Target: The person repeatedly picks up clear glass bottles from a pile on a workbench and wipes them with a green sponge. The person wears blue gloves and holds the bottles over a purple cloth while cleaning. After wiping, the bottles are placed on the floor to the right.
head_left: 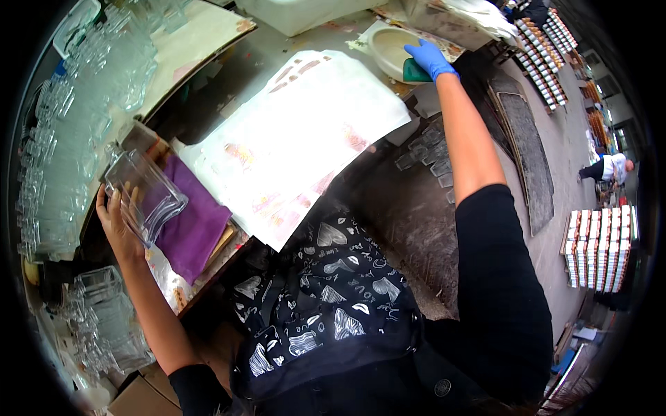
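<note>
My left hand (122,225), bare, grips a clear rectangular glass bottle (154,193) with a narrow neck. The bottle is tilted over a folded purple cloth (201,232) at the table's left edge. Far to the right, my right hand (430,59) in a blue glove holds a flat dark green pad (415,71) at the rim of a shallow cream bowl (380,48). Whether the pad is soft or stiff I cannot tell. Between my hands lie white paper sheets (305,132) with reddish and golden printed patches.
Many clear glass bottles (62,166) crowd the left side, with more bottles (104,305) at lower left. A white tub (298,14) stands at the back. Glass pieces (433,156) sit below my right arm. Stacked goods (598,248) and a person (613,168) are farther right.
</note>
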Tool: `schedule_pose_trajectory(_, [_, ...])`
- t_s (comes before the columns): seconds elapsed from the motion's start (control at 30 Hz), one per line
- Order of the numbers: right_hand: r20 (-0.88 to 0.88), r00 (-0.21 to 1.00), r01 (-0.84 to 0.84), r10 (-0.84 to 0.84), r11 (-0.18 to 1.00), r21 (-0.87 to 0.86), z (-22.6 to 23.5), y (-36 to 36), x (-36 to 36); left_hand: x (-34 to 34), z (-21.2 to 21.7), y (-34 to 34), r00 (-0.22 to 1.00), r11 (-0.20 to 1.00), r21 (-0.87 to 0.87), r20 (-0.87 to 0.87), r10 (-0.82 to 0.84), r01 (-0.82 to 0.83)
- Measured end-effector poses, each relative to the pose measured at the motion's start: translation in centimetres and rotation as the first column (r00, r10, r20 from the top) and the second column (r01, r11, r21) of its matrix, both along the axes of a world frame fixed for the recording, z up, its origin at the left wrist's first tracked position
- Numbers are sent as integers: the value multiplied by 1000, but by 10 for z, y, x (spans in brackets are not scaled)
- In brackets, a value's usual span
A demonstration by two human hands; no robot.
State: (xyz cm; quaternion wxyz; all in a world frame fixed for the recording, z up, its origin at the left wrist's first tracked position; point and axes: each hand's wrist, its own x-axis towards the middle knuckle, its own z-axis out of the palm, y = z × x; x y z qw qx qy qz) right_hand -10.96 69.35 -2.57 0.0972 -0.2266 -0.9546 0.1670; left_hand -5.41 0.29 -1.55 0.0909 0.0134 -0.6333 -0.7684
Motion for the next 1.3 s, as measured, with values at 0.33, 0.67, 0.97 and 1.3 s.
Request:
schedule_pose_trajectory(0.33, [-295,878,-454,377,850,-267,31,-146,82,19,6,5,990,998,-63,143,-14,24])
schedule_pose_trajectory(0.67, [-86,962,-7,-261,287,-958,-59,-211,176,18,7,-6,956,996,-27,284,-69,80])
schedule_pose_trajectory(0.97, [-330,795,-559,509,826,-71,48,-222,135,22,-1,25,989,983,182,139,-53,27])
schedule_pose_trajectory(1.3, [-47,28,-930,999,9,-368,174,-405,49,20,15,21,955,992,108,282,-90,62])
